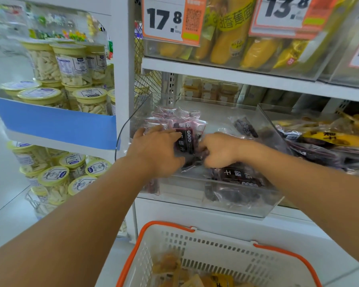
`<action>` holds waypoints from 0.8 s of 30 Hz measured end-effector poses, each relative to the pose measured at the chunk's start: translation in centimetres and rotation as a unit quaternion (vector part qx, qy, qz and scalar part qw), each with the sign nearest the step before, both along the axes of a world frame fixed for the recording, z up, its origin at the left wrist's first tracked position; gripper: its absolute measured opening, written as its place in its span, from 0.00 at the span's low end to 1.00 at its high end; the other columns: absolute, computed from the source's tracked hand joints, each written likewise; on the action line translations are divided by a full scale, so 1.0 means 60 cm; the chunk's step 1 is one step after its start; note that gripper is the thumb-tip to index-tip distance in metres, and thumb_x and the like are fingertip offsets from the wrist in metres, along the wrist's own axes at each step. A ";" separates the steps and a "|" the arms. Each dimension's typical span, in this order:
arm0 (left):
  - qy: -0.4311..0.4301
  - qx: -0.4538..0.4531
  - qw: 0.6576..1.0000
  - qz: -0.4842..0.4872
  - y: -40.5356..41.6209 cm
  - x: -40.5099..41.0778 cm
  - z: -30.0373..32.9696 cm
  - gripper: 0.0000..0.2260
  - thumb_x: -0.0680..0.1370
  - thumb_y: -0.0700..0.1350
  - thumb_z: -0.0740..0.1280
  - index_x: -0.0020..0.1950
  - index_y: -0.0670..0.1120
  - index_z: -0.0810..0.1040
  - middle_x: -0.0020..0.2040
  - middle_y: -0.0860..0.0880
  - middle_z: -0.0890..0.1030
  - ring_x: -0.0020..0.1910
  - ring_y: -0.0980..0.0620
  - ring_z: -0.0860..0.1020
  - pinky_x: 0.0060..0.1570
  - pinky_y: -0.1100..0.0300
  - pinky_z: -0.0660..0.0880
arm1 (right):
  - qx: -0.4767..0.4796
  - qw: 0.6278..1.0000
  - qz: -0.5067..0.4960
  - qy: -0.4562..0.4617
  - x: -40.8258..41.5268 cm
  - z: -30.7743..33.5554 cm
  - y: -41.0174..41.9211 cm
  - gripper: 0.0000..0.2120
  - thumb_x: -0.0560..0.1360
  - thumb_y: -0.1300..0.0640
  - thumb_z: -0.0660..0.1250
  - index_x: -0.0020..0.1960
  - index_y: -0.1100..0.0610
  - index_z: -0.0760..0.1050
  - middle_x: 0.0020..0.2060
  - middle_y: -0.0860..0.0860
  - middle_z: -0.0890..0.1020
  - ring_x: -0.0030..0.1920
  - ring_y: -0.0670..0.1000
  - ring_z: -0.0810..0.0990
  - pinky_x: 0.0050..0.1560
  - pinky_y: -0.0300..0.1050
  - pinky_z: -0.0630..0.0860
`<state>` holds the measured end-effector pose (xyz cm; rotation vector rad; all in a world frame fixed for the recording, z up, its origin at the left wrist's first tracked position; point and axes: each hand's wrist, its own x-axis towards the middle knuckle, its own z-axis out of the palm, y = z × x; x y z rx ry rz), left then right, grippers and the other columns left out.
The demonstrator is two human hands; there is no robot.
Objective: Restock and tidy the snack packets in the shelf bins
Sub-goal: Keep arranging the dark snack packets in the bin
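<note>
A clear plastic shelf bin (232, 206) holds several dark purple snack packets (236, 175) with black labels. Both of my hands are inside it. My left hand (155, 150) lies flat with straight fingers on the packets at the bin's left side, next to a packet with a black label (186, 137). My right hand (218, 151) has its fingers curled around a dark packet in the middle of the bin. More purple packets (245, 126) lie toward the back.
A white basket with orange rim (168, 223) sits below, holding yellow packets (168, 264). The neighbouring bin at right holds yellow and dark packets (327, 137). The upper shelf has yellow snack bins with price tags (164, 19). Jars with yellow lids (71, 65) fill the left rack.
</note>
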<state>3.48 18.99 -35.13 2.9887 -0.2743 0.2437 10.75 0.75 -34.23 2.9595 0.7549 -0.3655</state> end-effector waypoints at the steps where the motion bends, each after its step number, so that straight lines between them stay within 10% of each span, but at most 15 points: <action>1: -0.001 -0.004 1.000 0.001 0.000 0.000 0.000 0.32 0.75 0.67 0.61 0.77 0.58 0.62 0.77 0.55 0.65 0.78 0.47 0.57 0.75 0.40 0.52 | 0.030 0.999 0.004 -0.012 -0.001 0.005 -0.003 0.12 0.71 0.58 0.69 0.54 0.60 0.81 0.48 0.58 0.83 0.48 0.57 0.81 0.47 0.51 0.81; 7: -0.001 -0.007 1.000 0.004 0.002 -0.002 0.001 0.32 0.75 0.64 0.64 0.77 0.57 0.61 0.76 0.53 0.66 0.78 0.48 0.56 0.75 0.42 0.52 | 0.287 0.955 -0.004 -0.072 -0.009 0.026 -0.017 0.04 0.74 0.56 0.76 0.41 0.55 0.84 0.37 0.46 0.84 0.39 0.45 0.81 0.47 0.45 0.78; 15: -0.077 -0.116 0.990 0.032 -0.004 -0.005 -0.005 0.34 0.72 0.56 0.71 0.75 0.53 0.61 0.66 0.51 0.75 0.66 0.46 0.73 0.70 0.44 0.62 | 0.322 0.918 0.050 -0.226 -0.010 0.005 0.020 0.05 0.70 0.55 0.79 0.44 0.51 0.84 0.39 0.43 0.80 0.39 0.45 0.79 0.46 0.48 0.80; 19: -0.076 -0.051 0.996 0.010 -0.002 -0.002 -0.008 0.21 0.74 0.58 0.67 0.66 0.57 0.73 0.64 0.54 0.77 0.68 0.48 0.70 0.71 0.42 0.61 | 0.357 0.904 0.011 -0.235 -0.018 -0.005 0.016 0.26 0.65 0.50 0.82 0.59 0.48 0.75 0.56 0.47 0.74 0.47 0.47 0.77 0.49 0.46 0.77; 24: -0.066 -0.034 0.997 0.009 -0.002 0.000 -0.009 0.21 0.76 0.59 0.65 0.68 0.56 0.72 0.67 0.55 0.74 0.71 0.49 0.66 0.72 0.43 0.59 | 0.388 0.903 -0.187 -0.007 0.002 -0.011 0.005 0.59 0.57 0.57 0.87 0.78 0.51 0.55 0.70 0.55 0.68 0.67 0.57 0.72 0.64 0.53 0.75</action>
